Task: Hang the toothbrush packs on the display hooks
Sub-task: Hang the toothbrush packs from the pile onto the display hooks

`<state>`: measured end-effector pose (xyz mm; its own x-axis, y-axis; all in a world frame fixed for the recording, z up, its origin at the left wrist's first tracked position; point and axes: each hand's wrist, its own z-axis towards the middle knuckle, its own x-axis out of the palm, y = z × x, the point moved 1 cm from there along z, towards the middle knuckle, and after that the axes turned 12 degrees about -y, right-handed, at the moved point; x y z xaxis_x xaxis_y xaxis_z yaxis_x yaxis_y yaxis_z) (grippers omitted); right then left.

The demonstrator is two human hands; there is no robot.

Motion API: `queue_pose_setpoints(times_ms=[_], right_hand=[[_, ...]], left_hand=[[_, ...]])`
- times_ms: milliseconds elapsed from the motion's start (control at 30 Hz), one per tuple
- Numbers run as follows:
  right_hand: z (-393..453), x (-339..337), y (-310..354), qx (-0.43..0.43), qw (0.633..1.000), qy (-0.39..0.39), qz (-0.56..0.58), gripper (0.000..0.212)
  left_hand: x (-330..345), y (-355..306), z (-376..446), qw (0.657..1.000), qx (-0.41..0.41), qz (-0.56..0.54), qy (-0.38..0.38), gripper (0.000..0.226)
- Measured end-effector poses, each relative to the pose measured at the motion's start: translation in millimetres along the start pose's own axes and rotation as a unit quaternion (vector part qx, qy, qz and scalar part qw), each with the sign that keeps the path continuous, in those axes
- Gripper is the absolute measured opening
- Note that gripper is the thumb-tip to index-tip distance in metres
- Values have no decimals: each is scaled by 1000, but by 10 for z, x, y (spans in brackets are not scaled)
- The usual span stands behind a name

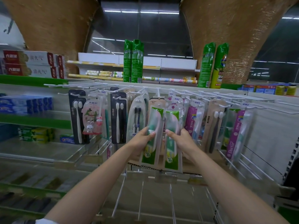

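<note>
left hand (142, 136) grips one green toothbrush pack (152, 135); right hand (181, 139) grips a second green pack (172, 138); both upright, side by side, under the white display hooks (158, 92)

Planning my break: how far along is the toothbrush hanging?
Many packs already hang, like the black AUBO pack. The left hand and right hand each hold a green pack, neither hooked yet. Several white hooks remain bare.

Left shelves (32, 123) blurred — pack tops (159, 101) overlap hooks (157, 92), engagement unclear
</note>
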<state>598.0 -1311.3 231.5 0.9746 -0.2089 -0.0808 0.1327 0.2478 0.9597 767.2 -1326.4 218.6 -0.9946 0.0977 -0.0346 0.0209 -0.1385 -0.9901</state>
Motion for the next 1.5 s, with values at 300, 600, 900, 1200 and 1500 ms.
queue_pose_setpoints(times_ms=[300, 600, 900, 1200, 1500], right_hand=[[-5, 166, 117, 2, 1000, 10, -23, 30], [230, 418, 65, 51, 998, -25, -33, 31], [382, 590, 65, 92, 985, -64, -128, 65], [220, -28, -46, -19, 940, -119, -318, 24], [222, -909, -199, -43, 936, -207, -282, 14]], left_hand=[[79, -45, 170, 993, -32, 23, -109, 22], [60, -23, 185, 989, -39, 51, -132, 23], [97, -120, 166, 951, 93, 92, -282, 10], [584, -223, 181, 945, 101, 177, -254, 15], [1014, -189, 473, 967, -5, 191, -167, 44]])
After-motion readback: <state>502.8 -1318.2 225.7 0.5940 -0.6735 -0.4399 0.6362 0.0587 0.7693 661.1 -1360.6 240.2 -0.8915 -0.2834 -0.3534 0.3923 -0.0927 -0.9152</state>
